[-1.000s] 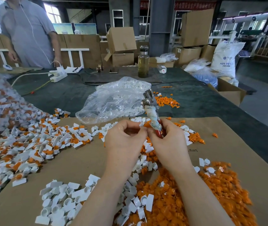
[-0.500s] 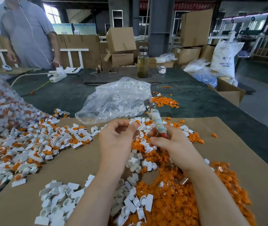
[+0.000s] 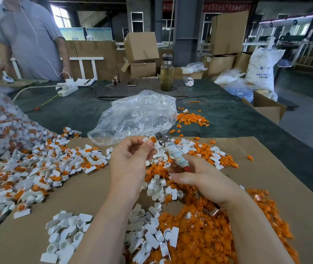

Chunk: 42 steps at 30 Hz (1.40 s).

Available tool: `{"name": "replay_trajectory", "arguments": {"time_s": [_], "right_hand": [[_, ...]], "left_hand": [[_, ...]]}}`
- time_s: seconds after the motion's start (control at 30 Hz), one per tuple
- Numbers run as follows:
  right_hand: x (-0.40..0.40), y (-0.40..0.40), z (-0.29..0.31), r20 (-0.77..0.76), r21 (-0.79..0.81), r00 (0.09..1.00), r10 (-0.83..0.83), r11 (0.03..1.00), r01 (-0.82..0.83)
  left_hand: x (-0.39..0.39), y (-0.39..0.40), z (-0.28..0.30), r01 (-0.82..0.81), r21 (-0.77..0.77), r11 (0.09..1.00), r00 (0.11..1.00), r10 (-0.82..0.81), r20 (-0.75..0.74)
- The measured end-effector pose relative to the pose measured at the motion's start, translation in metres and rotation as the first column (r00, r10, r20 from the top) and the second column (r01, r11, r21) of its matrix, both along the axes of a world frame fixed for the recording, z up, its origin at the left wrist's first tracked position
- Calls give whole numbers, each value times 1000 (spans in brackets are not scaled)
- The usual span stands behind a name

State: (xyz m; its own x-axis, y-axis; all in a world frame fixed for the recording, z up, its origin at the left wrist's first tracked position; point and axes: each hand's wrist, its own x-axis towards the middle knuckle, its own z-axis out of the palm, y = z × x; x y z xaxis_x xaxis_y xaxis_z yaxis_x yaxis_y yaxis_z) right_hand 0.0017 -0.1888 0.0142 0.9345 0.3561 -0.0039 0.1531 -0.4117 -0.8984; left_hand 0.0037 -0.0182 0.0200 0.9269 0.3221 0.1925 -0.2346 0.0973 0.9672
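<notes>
- Our left hand [image 3: 131, 161] pinches a small white plastic clip with an orange cap [image 3: 150, 140] between thumb and forefinger. It is held in the air just in front of the near edge of the crumpled clear plastic bag [image 3: 136, 115].
- Our right hand [image 3: 207, 183] is curled round the tape-wrapped handle of a metal-headed hand tool [image 3: 172, 153]. The steel head sits right against the clip, also on the bag's near side, though we cannot tell whether it bites yet.
- The pinch covers little of the clip. An off-centre push could, we judge, twist it free into the loose orange plastic caps [image 3: 209, 241] and plain white plastic clips [image 3: 64, 235] heaped nearer us than the bag.
- Our forefinger lies close beside the steel head, so a slip might nip it.
- We grip the handle low, far from the head. Wobble there could seat the cap crooked, or flick it under the bag's film.
</notes>
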Motion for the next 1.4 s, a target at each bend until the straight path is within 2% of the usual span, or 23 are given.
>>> {"name": "replay_trajectory", "arguments": {"time_s": [0.1,0.2,0.4,0.53,0.93,1.27,1.33,1.4], "right_hand": [[1,0,-1,25,-33,1000,-6,999,7],[3,5,-5,166,-15,983,-82,996,86],[5,24,-7,381,241,840,-387,919,314],[5,27,-7,460,245,773,-437,899,362],[5,29,-7,498,202,756,-425,904,376],[5,29,-9,454,229,771,-446,895,382],[5,28,-8,426,237,793,-436,899,368],[5,24,-7,336,248,856,-392,914,321]], "left_hand": [[0,0,0,2,11,1000,1000,-2,-7],[1,-3,0,-31,51,998,999,33,-42],[-2,-14,-4,-91,295,951,993,107,-39],[-3,-22,-7,-100,375,922,993,115,-16],[-7,-25,-7,-125,367,922,992,113,53],[-11,-26,-7,-170,483,859,985,128,120],[-11,-25,-7,-155,474,867,988,122,100],[-8,-22,-7,-117,406,906,993,107,47]]}}
